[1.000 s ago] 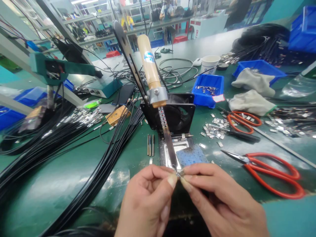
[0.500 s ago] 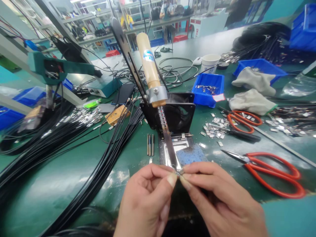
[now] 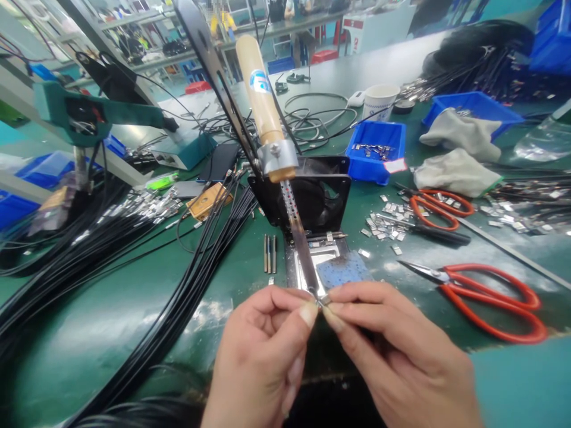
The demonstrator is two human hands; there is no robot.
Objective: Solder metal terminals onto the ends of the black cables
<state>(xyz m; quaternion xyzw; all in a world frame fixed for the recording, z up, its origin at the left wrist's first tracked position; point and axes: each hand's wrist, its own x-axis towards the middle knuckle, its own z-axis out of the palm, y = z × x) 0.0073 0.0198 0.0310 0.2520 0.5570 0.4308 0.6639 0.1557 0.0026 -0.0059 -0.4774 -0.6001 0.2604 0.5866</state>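
A soldering iron [image 3: 267,113] with a wooden handle is clamped in a stand, its dark barrel slanting down to my fingertips. My right hand [image 3: 401,339] pinches a small metal connector [image 3: 327,300] right at the iron's tip. My left hand [image 3: 263,345] is closed, thumb against forefinger, at the same spot; what it pinches is too small and covered to make out. Both hands' fingertips nearly meet. Just behind them lies a blue sponge [image 3: 343,270] on a metal plate [image 3: 292,267], with a black fan [image 3: 330,202] standing beyond.
Bundled black cables [image 3: 200,261] run along the left. On the right lie orange-handled scissors [image 3: 491,297], loose metal connectors [image 3: 388,217] and pale gloves [image 3: 455,172]. A blue bin [image 3: 377,169] and a paper cup [image 3: 379,102] stand farther back. A green tool [image 3: 89,113] overhangs the left.
The whole view has shifted slightly, with the bench things sitting a little higher in the picture. Both hands keep their pinch at the iron's tip.
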